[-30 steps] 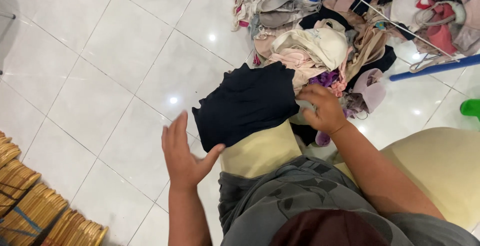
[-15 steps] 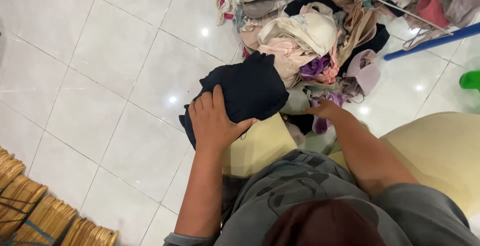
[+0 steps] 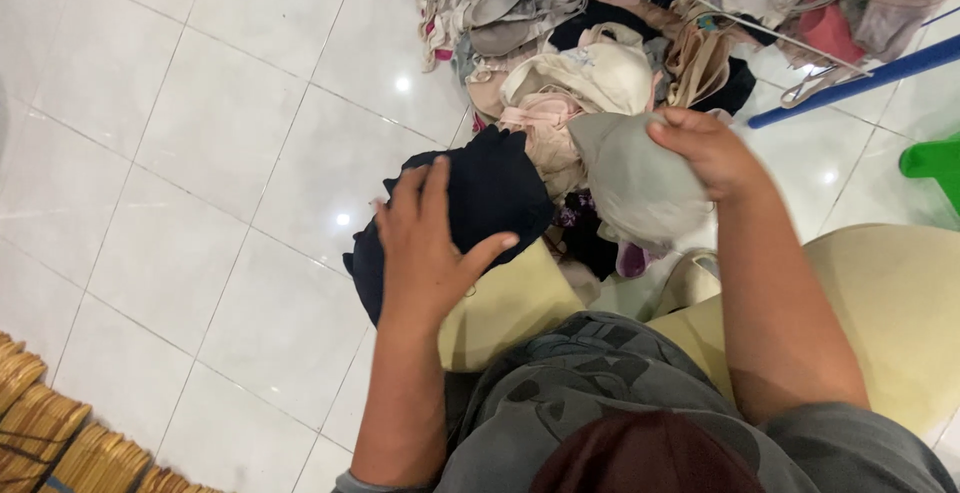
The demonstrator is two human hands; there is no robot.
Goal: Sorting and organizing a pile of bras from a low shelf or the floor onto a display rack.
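My left hand [image 3: 425,243] rests flat on a black garment [image 3: 490,188] that lies over my knee in cream trousers [image 3: 515,303]. My right hand [image 3: 705,148] grips a grey padded garment [image 3: 635,183] and holds it up above the heap. A pile of mixed clothes [image 3: 580,78], cream, pink, purple and black, lies on the white tiled floor [image 3: 200,153] just beyond both hands.
A blue metal rack bar [image 3: 860,78] with more clothes hung on it crosses the top right. A green plastic thing [image 3: 935,163] sits at the right edge. Wooden hangers [image 3: 50,433] are stacked at the bottom left.
My left hand came down onto the black garment and stays there. My right hand took the grey garment from the pile and lifted it.
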